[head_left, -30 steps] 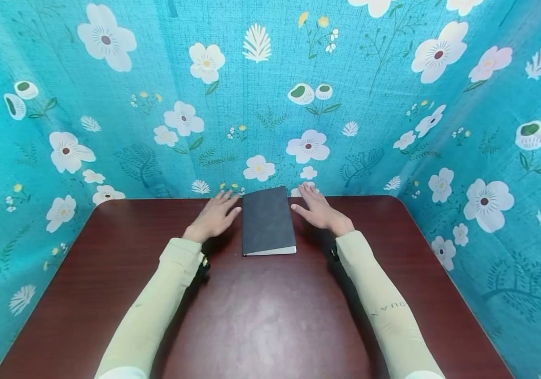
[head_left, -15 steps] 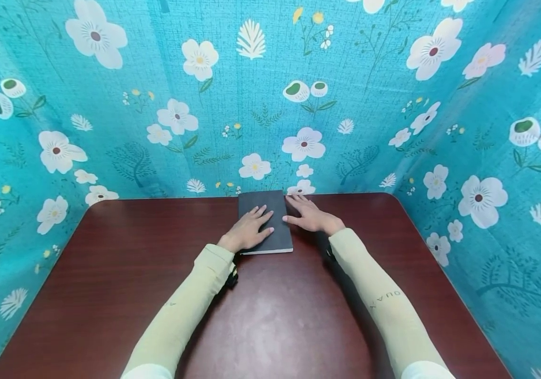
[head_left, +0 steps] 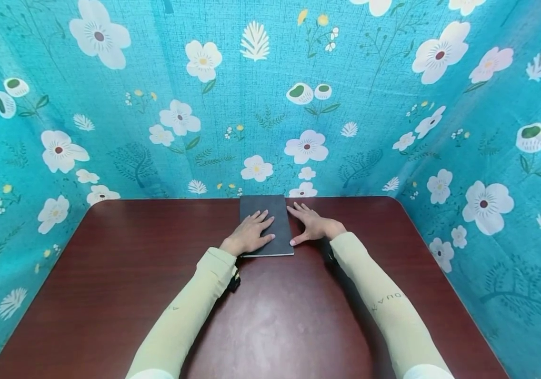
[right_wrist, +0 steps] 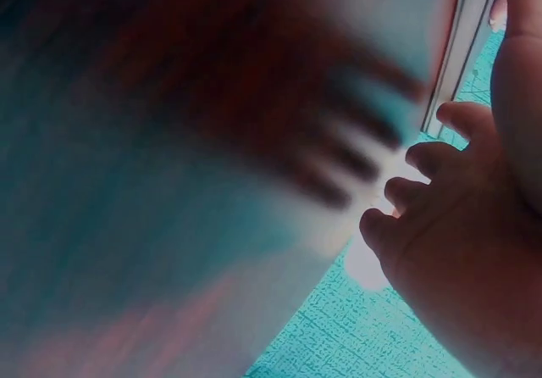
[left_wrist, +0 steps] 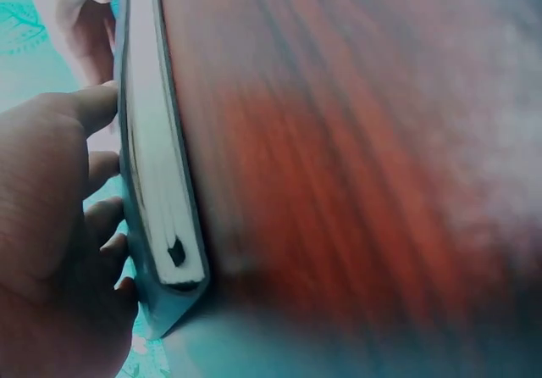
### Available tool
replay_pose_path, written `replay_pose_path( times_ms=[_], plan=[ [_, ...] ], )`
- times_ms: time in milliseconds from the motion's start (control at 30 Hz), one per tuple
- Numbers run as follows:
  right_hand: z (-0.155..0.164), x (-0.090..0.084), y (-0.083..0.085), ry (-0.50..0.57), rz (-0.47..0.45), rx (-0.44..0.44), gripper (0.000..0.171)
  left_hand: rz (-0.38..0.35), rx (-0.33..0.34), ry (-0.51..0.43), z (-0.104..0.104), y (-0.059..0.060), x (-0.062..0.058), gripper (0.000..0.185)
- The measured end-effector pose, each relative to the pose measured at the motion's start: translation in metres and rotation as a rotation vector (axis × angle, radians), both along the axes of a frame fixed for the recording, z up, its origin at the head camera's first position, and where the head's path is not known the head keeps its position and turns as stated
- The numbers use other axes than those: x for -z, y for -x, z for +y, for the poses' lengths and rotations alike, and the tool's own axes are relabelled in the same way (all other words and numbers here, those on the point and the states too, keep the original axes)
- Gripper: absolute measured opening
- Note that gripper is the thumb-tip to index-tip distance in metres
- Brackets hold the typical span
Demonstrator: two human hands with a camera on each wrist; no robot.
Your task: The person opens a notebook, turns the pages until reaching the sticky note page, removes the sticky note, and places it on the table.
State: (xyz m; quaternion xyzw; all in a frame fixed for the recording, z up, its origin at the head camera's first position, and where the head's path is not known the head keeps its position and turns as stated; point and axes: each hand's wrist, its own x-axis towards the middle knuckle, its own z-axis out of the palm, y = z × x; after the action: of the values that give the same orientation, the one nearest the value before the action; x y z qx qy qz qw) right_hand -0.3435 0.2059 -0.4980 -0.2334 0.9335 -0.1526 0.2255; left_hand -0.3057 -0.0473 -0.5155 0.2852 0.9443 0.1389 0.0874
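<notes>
My sleeves (head_left: 190, 310) are pale yellow-green, the one at 4 o'clock bearing small dark lettering. The notebook (head_left: 270, 210) at 12 o'clock has a plain dark grey cover, and the left wrist view shows its white page edge (left_wrist: 161, 183). The table (head_left: 109, 273) is deep reddish-brown with a fine wood grain. The cloth backdrop (head_left: 232, 95) from 9 to 3 o'clock is turquoise, printed with white and pink flowers, small yellow blossoms, white leaves and dark green sprigs

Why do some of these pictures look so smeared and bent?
Head view: sharp, though the wide lens bows the table edges. Left wrist view: book crisp, wood soft. Right wrist view: heavy smear; only the right hand reads clearly.
</notes>
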Motion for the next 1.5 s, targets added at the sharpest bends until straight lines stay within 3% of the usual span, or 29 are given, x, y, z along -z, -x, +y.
replay_pose_path(
  times_ms=[467,933,1500],
  plan=[
    [0.003,0.003,0.001,0.036,0.025,-0.050,0.124,-0.059,-0.005,-0.072,-0.002,0.011,0.011,0.065],
    [0.004,0.006,0.000,0.060,0.027,-0.053,0.123,-0.028,-0.036,-0.097,0.002,-0.002,0.003,0.061],
    [0.008,0.005,-0.001,0.116,0.036,-0.057,0.121,-0.015,-0.047,-0.137,0.003,-0.004,-0.001,0.058]
  ],
)
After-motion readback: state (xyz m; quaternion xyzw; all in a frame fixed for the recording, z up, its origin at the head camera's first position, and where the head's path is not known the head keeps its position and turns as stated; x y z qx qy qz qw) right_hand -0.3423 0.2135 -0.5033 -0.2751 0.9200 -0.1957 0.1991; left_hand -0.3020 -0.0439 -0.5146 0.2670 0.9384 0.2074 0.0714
